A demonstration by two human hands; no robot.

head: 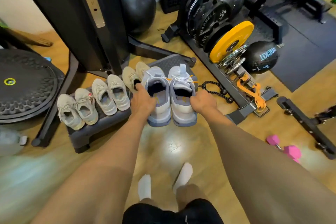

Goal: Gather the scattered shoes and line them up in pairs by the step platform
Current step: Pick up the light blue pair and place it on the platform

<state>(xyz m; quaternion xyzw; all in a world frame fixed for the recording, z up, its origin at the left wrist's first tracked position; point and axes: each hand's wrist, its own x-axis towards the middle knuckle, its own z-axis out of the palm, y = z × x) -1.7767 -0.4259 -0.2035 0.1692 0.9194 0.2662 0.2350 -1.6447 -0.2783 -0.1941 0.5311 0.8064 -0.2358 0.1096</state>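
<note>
A dark grey step platform [87, 132] carries three pairs of pale shoes side by side: a worn grey pair [76, 111] at its left end, an off-white pair [111, 94] beside it, and a beige pair [132, 76] further right. My left hand [143, 100] grips the collar of a light blue-grey sneaker [160, 114]. My right hand [203, 102] grips the collar of its mate [183, 114], which has white laces with orange tips. The two sneakers are held side by side over the platform's right end, heels toward me.
A black machine column [76, 14] and its base legs stand behind the platform. A balance trainer [27, 85] lies at left, a weight-plate rack [227, 29] with a yellow plate at right. A black rope handle [216, 89], pink dumbbell [285, 149] and my socked feet [163, 182] are on the wooden floor.
</note>
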